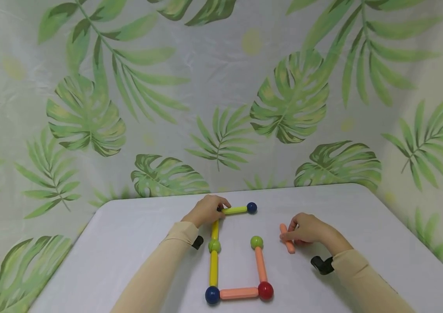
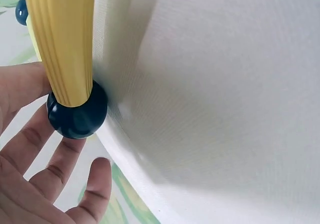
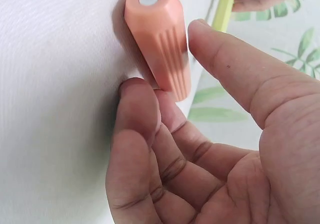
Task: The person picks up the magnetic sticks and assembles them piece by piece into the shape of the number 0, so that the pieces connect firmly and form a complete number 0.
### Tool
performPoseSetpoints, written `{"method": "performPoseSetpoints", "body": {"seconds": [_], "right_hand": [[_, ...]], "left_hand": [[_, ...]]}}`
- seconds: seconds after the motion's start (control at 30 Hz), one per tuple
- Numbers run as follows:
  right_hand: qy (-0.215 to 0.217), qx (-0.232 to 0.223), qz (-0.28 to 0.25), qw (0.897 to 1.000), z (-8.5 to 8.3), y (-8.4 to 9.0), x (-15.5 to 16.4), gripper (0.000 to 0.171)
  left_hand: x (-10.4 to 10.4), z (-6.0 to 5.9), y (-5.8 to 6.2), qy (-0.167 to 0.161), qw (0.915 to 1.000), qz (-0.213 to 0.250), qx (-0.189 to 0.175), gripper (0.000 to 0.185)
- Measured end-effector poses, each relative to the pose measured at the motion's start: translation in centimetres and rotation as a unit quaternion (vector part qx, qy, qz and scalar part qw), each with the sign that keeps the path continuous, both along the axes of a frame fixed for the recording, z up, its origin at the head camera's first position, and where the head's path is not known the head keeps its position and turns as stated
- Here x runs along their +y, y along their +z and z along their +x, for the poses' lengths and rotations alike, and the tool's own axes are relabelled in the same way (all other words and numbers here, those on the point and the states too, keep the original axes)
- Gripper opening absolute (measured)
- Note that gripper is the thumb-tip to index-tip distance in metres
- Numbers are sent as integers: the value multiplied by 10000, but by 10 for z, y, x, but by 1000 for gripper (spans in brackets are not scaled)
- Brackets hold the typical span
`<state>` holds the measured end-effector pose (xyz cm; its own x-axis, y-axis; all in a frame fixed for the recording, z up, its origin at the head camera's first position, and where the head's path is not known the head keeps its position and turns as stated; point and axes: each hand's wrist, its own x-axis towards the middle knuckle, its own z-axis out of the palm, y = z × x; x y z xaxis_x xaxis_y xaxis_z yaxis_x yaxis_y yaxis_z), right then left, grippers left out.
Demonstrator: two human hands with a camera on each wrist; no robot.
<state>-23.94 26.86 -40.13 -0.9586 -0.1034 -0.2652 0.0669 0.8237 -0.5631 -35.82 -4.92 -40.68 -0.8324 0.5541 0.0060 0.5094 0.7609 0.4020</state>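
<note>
In the head view my left hand (image 1: 205, 210) is at the far left corner of a shape of magnetic sticks and balls. Its thumb and fingers hold a dark blue ball (image 2: 77, 116), which joins a yellow stick (image 2: 62, 38) and a lime-yellow stick (image 1: 235, 210). At that stick's other end sits a second dark blue ball (image 1: 252, 208). On the right, my right hand (image 1: 308, 228) has thumb and fingertips around a loose orange stick (image 3: 159, 38). A pale magnet shows in this stick's end. It lies apart from the shape, close to the table.
The shape continues through a green ball (image 1: 214, 246), a yellow stick (image 1: 214, 268), a blue ball (image 1: 212, 295), an orange stick (image 1: 239, 293), a red ball (image 1: 266, 291), another orange stick (image 1: 261, 264) and a green ball (image 1: 256, 242). A leaf-patterned curtain (image 1: 221, 87) hangs behind the white table (image 1: 127, 261).
</note>
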Motion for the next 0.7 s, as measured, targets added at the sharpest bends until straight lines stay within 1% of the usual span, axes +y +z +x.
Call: {"method": "performPoseSetpoints", "body": {"seconds": [0.17,0.37,0.57,0.7], "right_hand": [[-1,26,35,10000,-1,1,-3,36],[39,31,-3,10000,-4,-2,-6,33],[8,32,11,10000,-7,-4,-9,29],[-9,42,-57,10000,-13,-5,-11,29]], "left_hand": [[-1,-3,-2,127,9998,168,-15,27],[-5,-4,-2,300,9992,253,-53,24],[-7,-5,-2,336,9990,291,3,23],[-7,-4,-2,373,9988,321,-37,22]]}}
